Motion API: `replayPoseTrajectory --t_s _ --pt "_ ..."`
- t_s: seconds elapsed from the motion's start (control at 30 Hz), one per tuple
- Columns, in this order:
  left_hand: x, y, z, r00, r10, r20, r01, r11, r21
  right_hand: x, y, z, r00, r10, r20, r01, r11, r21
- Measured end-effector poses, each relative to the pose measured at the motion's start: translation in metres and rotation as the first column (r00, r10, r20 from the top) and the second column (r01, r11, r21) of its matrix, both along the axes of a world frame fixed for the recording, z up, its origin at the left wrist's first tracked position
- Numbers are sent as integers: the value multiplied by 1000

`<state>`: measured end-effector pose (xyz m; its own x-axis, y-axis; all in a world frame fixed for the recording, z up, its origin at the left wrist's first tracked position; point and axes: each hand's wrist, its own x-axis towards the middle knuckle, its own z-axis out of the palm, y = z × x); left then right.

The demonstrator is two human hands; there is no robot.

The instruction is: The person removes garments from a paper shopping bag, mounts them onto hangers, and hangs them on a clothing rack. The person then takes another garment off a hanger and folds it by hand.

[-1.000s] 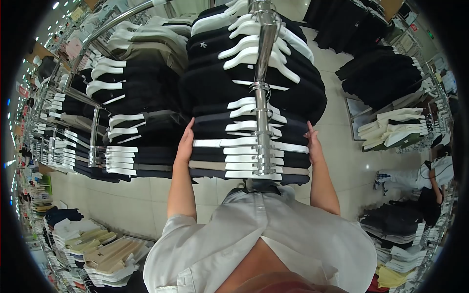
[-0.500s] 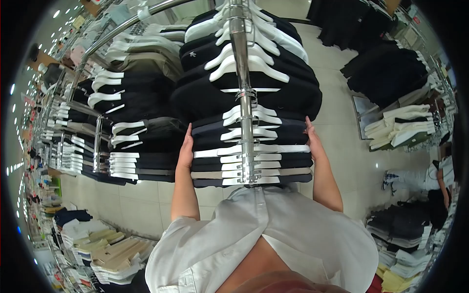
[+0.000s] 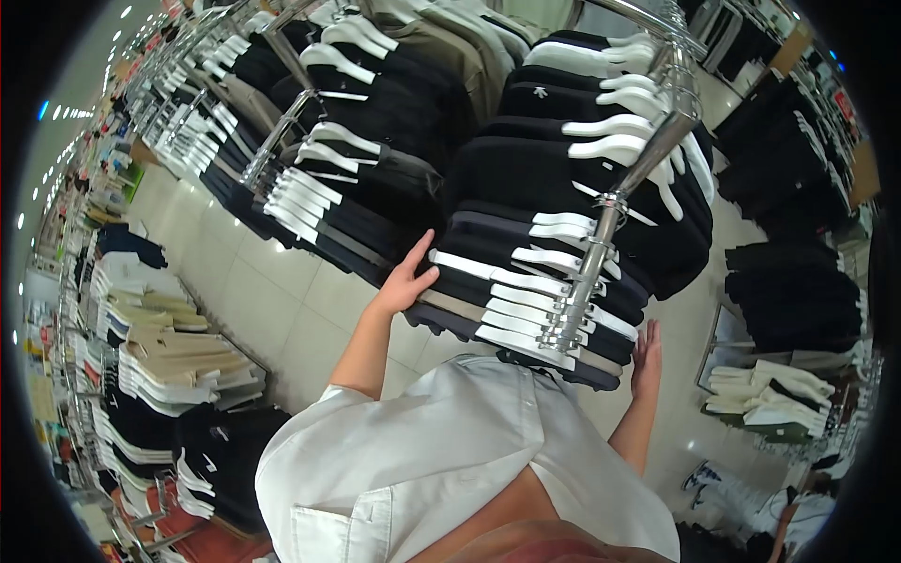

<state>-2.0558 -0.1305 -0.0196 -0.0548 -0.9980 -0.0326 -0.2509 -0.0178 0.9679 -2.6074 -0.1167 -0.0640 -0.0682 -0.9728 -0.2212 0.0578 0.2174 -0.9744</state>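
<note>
Dark garments hang on white hangers point(image 3: 526, 314) along a metal rail point(image 3: 646, 158) in front of my body. A single beige garment point(image 3: 454, 306) shows among the folded-looking dark edges at the near end. My left hand point(image 3: 407, 281) rests at the left side of this row, fingers stretched and thumb apart. On the opposite side, my right hand point(image 3: 647, 358) is upright and flat beside the garment edges, its fingers extended. Whether its palm touches the cloth I cannot tell. Farther up the rail, a thick black garment point(image 3: 516, 174) hangs behind the tightly packed near ones.
A parallel rack of dark clothes point(image 3: 352, 246) stands to the left. Beige and light garments point(image 3: 188, 361) hang at the lower left. More dark clothes point(image 3: 793, 291) and cream ones point(image 3: 774, 394) hang on the right. A person in light trousers point(image 3: 751, 497) is at the lower right.
My view has turned, so the rail now slants toward the upper right. My left hand's thumb has spread away from its fingers. Both hands remain at the sides of the row.
</note>
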Motion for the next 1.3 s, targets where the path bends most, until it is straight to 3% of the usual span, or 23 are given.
replayPoseTrajectory --t_s 0.1,0.27,0.5,0.7,0.83,0.93,1.0,1.1,1.3 --pt "-1 36 -10 996 5 -87 -3 1000 21 3 30 3 999 4 42 -5 999 36" --pt "-18 59 -5 991 81 105 -72 993 -89 30 46 3 998 45 -34 -45 999 -11" --pt "-23 52 -8 963 99 249 -78 993 -93 72 40 33 948 -142 -285 138 990 -34" --pt "-25 72 7 930 182 319 -118 971 -210 69 60 18 743 -372 -557 386 917 -98" --pt "-25 89 0 927 119 356 -21 964 -267 93 87 29 726 -525 -443 563 824 -53" --pt "-31 98 -2 963 -19 267 63 986 -155 96 100 16 760 -537 -366 561 826 -47" --pt "-34 99 -3 910 -4 415 107 969 -225 101 107 15 803 -513 -302 537 843 -3" --pt "-33 97 -2 886 -9 464 128 966 -226 111 105 17 848 -485 -214 505 861 51" --pt "-25 95 -3 882 -38 469 167 957 -237 105 106 17 848 -455 -272 488 870 66"
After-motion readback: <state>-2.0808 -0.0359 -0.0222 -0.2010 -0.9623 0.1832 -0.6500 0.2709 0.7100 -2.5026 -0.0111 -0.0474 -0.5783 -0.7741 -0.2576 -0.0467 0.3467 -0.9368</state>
